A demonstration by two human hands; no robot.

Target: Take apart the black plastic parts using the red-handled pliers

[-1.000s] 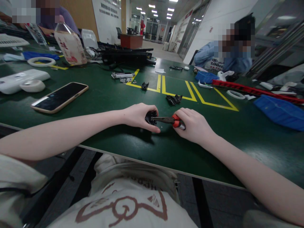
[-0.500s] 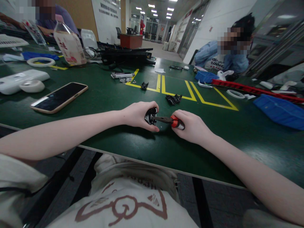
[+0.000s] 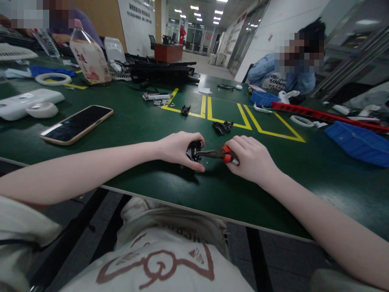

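Note:
My left hand (image 3: 179,149) is closed round a small black and silver mechanical part (image 3: 195,151), thumb below and fingers above. In my right hand (image 3: 252,156) are long-nose pliers (image 3: 217,153) with red and dark handles. The tips of the pliers reach the open side of the part; whether they pinch anything there is too small to tell. Both hands are just above the green table (image 3: 170,186). Beyond them lie a crumpled-looking black piece (image 3: 223,127) and a smaller black piece (image 3: 185,109).
To the left are a phone (image 3: 77,125), a white device (image 3: 32,101) and a drink bottle (image 3: 88,56). Silver parts (image 3: 157,97) lie near yellow tape. On the right are blue trays (image 3: 358,142) and a red strip (image 3: 328,116). Another person (image 3: 287,69) sits across the table.
My right hand has turned slightly and its grip on the plier handles has shifted, with the handles a little further right. The left hand and the part are almost unmoved.

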